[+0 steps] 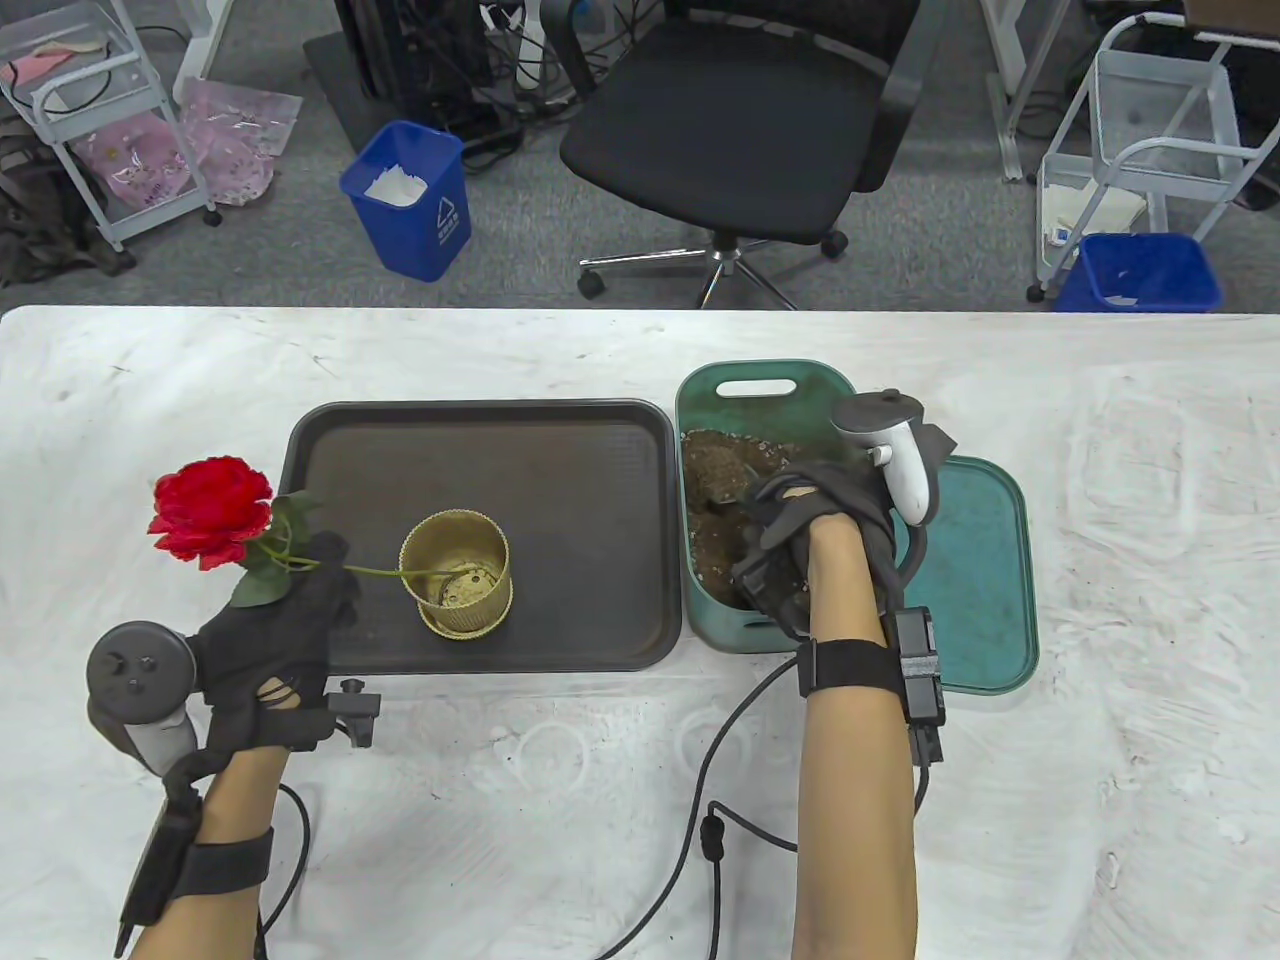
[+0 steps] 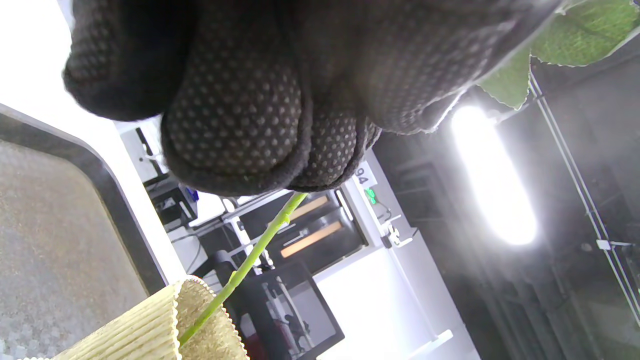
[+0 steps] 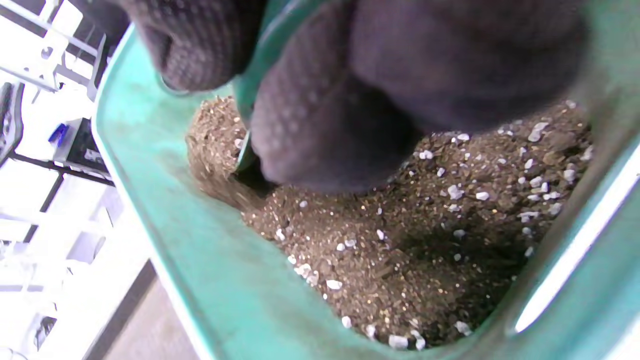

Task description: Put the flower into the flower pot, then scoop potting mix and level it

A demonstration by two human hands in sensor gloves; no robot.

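A red artificial rose (image 1: 210, 510) tilts left, its green stem (image 1: 375, 572) running down into the gold ribbed flower pot (image 1: 457, 572). The pot stands on the dark tray (image 1: 480, 440). My left hand (image 1: 325, 565) pinches the stem just left of the pot; in the left wrist view its fingers (image 2: 235, 125) close on the stem (image 2: 250, 257) above the pot rim (image 2: 145, 325). My right hand (image 1: 790, 530) is down in the green bin (image 1: 765, 375) of potting mix (image 1: 720, 460). Its fingers (image 3: 320, 125) grip a teal scoop (image 3: 246, 145) dug into the mix (image 3: 400, 250).
The bin's green lid (image 1: 985, 580) lies flat to the right of the bin. Glove cables (image 1: 715, 800) trail over the white table near its front edge. Beyond the far edge stand an office chair (image 1: 740, 130) and a blue waste bin (image 1: 410, 200).
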